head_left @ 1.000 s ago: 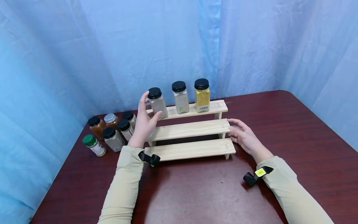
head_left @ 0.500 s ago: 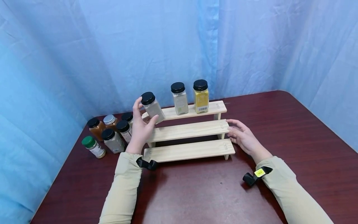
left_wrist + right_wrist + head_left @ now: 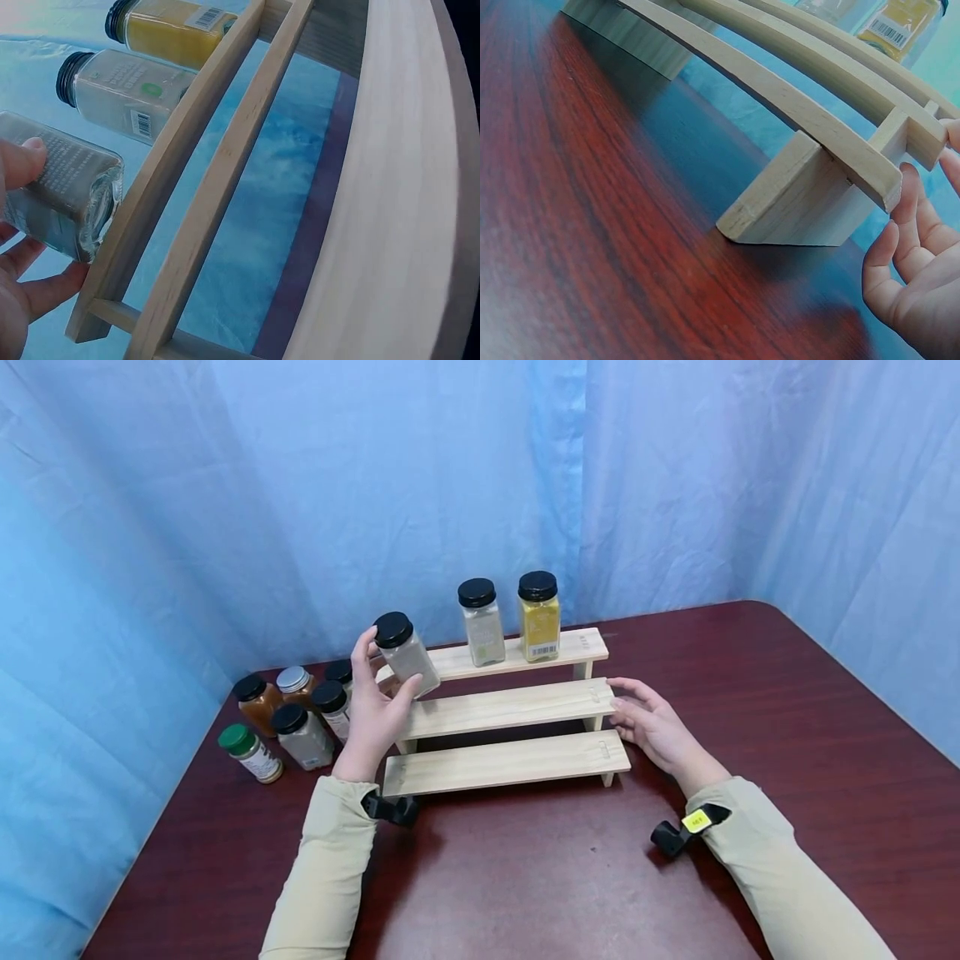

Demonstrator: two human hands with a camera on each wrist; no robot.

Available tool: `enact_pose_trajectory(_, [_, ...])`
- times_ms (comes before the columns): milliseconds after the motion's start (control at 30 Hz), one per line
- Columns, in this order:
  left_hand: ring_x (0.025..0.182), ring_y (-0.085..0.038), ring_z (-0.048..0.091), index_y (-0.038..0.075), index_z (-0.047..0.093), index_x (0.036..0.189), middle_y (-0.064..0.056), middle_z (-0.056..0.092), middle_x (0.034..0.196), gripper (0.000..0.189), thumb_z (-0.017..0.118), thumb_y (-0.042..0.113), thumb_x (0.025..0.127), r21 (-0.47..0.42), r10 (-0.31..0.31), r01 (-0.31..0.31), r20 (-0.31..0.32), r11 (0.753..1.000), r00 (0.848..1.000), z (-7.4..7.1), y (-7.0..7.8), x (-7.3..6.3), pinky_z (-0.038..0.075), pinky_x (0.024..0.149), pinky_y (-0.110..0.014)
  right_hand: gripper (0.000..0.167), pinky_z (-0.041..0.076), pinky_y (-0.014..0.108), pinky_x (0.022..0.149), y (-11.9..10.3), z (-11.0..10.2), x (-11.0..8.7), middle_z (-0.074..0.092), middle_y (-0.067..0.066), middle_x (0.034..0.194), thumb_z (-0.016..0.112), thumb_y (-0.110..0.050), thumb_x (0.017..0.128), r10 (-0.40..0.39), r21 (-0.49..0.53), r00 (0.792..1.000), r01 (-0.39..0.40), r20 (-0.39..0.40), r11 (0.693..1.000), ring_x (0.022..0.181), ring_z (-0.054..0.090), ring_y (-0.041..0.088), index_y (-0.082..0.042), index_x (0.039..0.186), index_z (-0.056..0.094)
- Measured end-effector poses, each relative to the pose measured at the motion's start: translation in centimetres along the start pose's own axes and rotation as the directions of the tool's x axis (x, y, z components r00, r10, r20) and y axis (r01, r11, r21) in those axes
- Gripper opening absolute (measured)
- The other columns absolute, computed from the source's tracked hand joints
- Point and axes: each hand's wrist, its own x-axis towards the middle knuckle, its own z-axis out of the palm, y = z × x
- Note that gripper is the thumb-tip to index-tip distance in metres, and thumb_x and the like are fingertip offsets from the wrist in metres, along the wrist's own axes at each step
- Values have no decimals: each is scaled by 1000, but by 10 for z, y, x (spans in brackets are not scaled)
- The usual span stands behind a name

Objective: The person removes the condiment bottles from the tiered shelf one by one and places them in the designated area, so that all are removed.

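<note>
A clear square spice jar (image 3: 410,662) with a black lid leans to the left at the top tier's left end. My left hand (image 3: 377,714) grips it between thumb and fingers; in the left wrist view the jar's glass base (image 3: 101,206) shows close by the shelf edge. The three-tier wooden rack (image 3: 510,706) stands on the table. Fingers of my right hand (image 3: 663,739) touch the rack's right end around the middle tier, loosely bent. On the top tier stand a pale spice jar (image 3: 485,631) and a yellow spice jar (image 3: 541,625), both black-lidded.
Left of the rack stand several more jars, among them a green-capped jar (image 3: 253,753), a silver-lidded jar (image 3: 297,685) and a black-lidded grey jar (image 3: 306,739). A blue curtain (image 3: 420,485) hangs behind the dark red table (image 3: 525,877).
My left hand has drawn the jar left and slightly down along the top tier, and the jar tilts more. The right hand stays at the rack's end.
</note>
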Motion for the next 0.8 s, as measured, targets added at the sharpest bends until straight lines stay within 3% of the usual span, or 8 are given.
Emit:
enact_pose_trajectory(200, [122, -33, 47, 15, 16, 144, -20, 33, 132, 75, 62, -3, 88, -30, 24, -24, -13, 999, 1000, -1, 1, -4, 47, 94, -54, 22, 47, 19, 65, -2, 0, 1, 59, -10, 99, 50, -17, 98, 15, 5, 1000, -15, -8, 1000, 74, 57, 3, -25, 119, 49])
enact_pose_trajectory(533, [118, -33, 50, 8, 17, 140, -24, 40, 128, 77, 66, -7, 83, 35, 145, -142, -88, 989, 986, -12, 4, -17, 46, 94, -56, 22, 47, 19, 66, -2, 1, 1, 59, -10, 99, 50, -17, 99, 18, 6, 1000, -18, -6, 1000, 74, 57, 3, -25, 119, 49])
enact_pose_trajectory(667, [119, -32, 49, 6, 17, 138, -23, 41, 130, 78, 67, -10, 80, 88, 184, -178, -74, 980, 980, -22, 6, -25, 47, 91, -57, 22, 47, 19, 66, -2, 1, 0, 58, -10, 100, 50, -17, 99, 23, -1, 1000, -23, -9, 1000, 75, 57, 3, -25, 120, 49])
enact_pose_trajectory(800, [119, -28, 50, 3, 19, 136, -22, 43, 129, 78, 70, -11, 77, 162, 262, -253, -39, 954, 964, -33, 6, -33, 50, 88, -56, 22, 46, 19, 65, -2, 1, 1, 58, -10, 99, 50, -17, 99, 19, 2, 1000, -19, -11, 1000, 74, 57, 3, -24, 120, 49])
